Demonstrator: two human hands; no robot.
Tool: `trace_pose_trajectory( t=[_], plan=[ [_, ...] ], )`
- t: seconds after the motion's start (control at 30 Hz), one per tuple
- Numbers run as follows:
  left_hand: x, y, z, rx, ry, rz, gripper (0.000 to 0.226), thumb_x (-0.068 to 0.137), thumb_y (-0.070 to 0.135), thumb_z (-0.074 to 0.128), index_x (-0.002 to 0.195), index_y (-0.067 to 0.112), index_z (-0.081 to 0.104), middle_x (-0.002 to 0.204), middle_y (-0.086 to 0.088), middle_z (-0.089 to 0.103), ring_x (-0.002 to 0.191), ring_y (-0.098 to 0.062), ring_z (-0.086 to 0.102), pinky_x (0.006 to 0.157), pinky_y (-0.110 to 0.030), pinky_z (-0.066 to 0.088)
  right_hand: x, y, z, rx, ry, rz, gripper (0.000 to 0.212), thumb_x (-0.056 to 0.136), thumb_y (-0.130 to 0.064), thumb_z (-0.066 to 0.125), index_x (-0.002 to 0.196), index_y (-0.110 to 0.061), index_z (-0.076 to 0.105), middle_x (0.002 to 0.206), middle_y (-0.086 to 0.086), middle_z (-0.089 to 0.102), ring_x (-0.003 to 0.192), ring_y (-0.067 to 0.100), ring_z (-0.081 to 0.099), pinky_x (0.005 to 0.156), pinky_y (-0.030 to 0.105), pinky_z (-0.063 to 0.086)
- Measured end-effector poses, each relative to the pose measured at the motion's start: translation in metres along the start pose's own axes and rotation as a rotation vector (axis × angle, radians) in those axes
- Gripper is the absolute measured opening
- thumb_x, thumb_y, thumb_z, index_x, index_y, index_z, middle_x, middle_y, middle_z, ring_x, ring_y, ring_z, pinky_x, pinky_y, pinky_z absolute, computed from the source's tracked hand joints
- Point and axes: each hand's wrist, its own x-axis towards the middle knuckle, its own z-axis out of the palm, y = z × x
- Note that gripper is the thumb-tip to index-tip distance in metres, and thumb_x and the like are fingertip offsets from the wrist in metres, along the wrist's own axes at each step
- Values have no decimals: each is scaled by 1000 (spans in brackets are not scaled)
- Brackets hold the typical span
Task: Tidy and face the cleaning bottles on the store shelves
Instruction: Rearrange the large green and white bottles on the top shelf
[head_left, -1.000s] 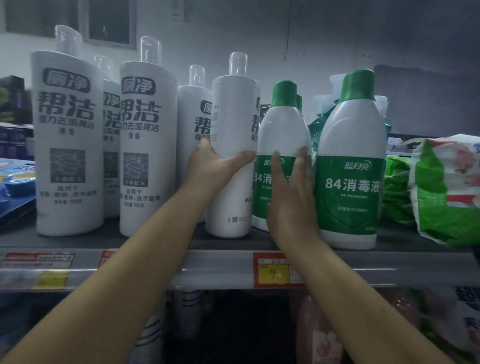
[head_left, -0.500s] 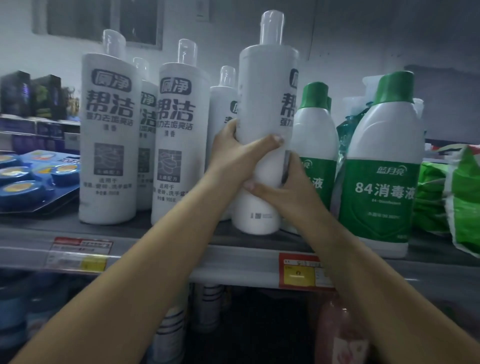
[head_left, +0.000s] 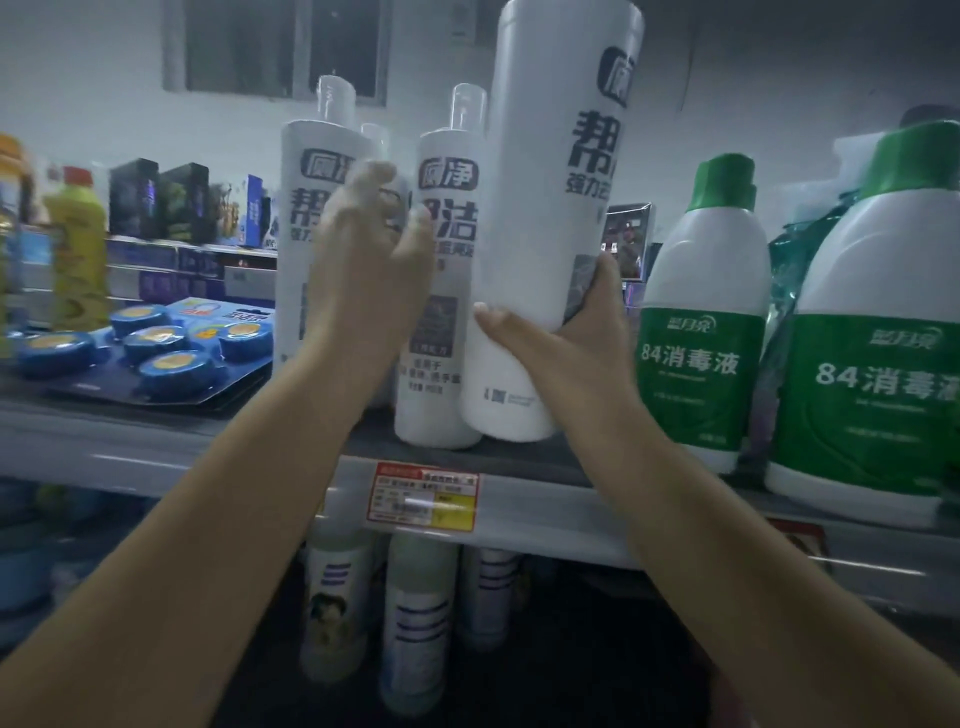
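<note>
The right hand (head_left: 566, 338) grips the tall white bottle (head_left: 545, 234) near its base, thumb across the front and fingers curled round the far side. The bottle is tilted slightly, its top cut off by the upper frame edge and its label turned toward 3 o'clock; whether its base touches the shelf (head_left: 519, 504) cannot be determined. The left hand (head_left: 374, 260) holds nothing: its fingers are spread and relaxed in front of two upright white bottles, the left white bottle (head_left: 306, 260) and the middle white bottle (head_left: 441, 322), and contact with either cannot be confirmed because of motion blur. The middle white bottle stands just beside the held bottle at its 9 o'clock. At 3 o'clock of the held bottle stand two green-capped disinfectant bottles (head_left: 701, 322). At 9 o'clock of the white bottles lies a blue blister pack (head_left: 156, 348). A red-and-yellow price tag (head_left: 421, 496) is fixed to the shelf edge.
</note>
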Motion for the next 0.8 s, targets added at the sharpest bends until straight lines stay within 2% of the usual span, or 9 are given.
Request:
trace_pose_trajectory(
  t=[0.03, 0.13, 0.2, 0.3, 0.4, 0.47, 0.57, 0.73, 0.8],
  plan=[
    [-5, -11, 0, 127, -112, -39, 43, 91, 29, 50, 130, 16, 40, 106, -2, 54, 87, -12, 56, 60, -17, 42, 0, 1, 1, -5, 10, 1, 72, 64, -21, 83, 122, -20, 40, 107, -9, 61, 95, 6, 62, 76, 24, 53],
    [-21, -30, 4, 354, -381, -126, 82, 84, 47, 57, 146, 20, 11, 131, -10, 45, 112, -25, 50, 86, -36, 47, 2, 3, 2, -7, 35, -10, 71, 65, -20, 82, 123, -18, 40, 103, -14, 58, 94, 0, 59, 72, 16, 50],
    [-23, -34, 9, 331, -429, -163, 92, 80, 51, 59, 147, 17, 5, 130, -9, 46, 106, -23, 51, 78, -33, 45, 3, 5, 0, -8, 49, -25, 70, 66, -18, 82, 122, -17, 40, 100, -16, 57, 92, -4, 58, 70, 11, 49],
    [-23, -36, 17, 173, -418, -228, 93, 74, 46, 69, 144, 18, 13, 122, -3, 52, 96, -19, 56, 68, -32, 49, 2, 9, -4, -44, 45, -46, 71, 66, -18, 82, 123, -17, 40, 98, -20, 54, 89, -9, 55, 66, 2, 46],
    [-27, -37, 25, 102, -368, -248, 94, 70, 40, 74, 141, 18, 18, 121, -4, 54, 96, -19, 57, 74, -35, 53, 0, 15, -8, -53, 51, -52, 73, 65, -16, 82, 124, -17, 39, 103, -17, 55, 95, -4, 56, 70, 4, 46],
    [-29, -36, 28, 95, -330, -244, 94, 70, 38, 75, 142, 19, 16, 125, -5, 51, 98, -19, 56, 76, -33, 50, -1, 19, -10, -46, 53, -38, 74, 65, -15, 83, 125, -16, 39, 105, -13, 57, 96, -2, 57, 71, 4, 46],
    [-31, -36, 31, 128, -303, -242, 98, 70, 38, 75, 143, 18, 12, 131, -9, 45, 111, -24, 52, 88, -39, 49, -1, 22, -10, -36, 47, -7, 69, 65, -14, 83, 120, -17, 41, 102, -12, 58, 92, -1, 57, 69, 4, 47],
    [-31, -34, 29, 182, -261, -226, 92, 70, 31, 76, 139, 11, 17, 116, -7, 50, 100, -25, 54, 80, -36, 50, -3, 29, -8, -19, 42, 48, 75, 64, -13, 84, 124, -17, 39, 101, -13, 58, 91, -3, 57, 69, 6, 48],
    [-29, -33, 26, 240, -235, -220, 88, 70, 27, 75, 136, 6, 20, 118, -9, 45, 106, -27, 49, 84, -35, 45, -3, 31, -7, -24, 34, 67, 77, 63, -13, 84, 126, -17, 39, 101, -12, 57, 89, -2, 57, 68, 6, 46]
  ],
)
